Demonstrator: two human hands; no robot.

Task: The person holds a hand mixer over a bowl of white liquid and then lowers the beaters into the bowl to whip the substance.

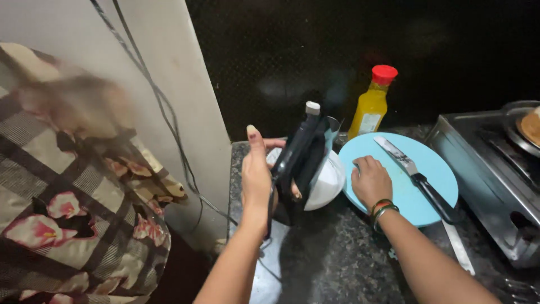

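Head view. The work surface is a dark speckled stone counter (337,259) set against a black back wall, with a pale wall panel (185,84) at the left carrying hanging cables (169,118). A patterned floral cloth (67,197) fills the left edge. A steel gas stove (484,169) stands at the right.

The left hand (257,177) is raised upright at the counter's left end, palm turned toward the centre. Its fingers are clamped around the black handle of a hand blender (301,152), thumb visible on the near side. The blender tilts, its white cap uppermost, and its lower end sits at a white bowl (329,183).

The right hand (370,180) lies palm down, fingers curled together, resting on the near-left edge of a light blue round cutting board (416,197). A black-handled knife (419,180) lies diagonally across the board, just beside that hand, not touched. A yellow bottle with a red cap (372,104) stands behind the board.
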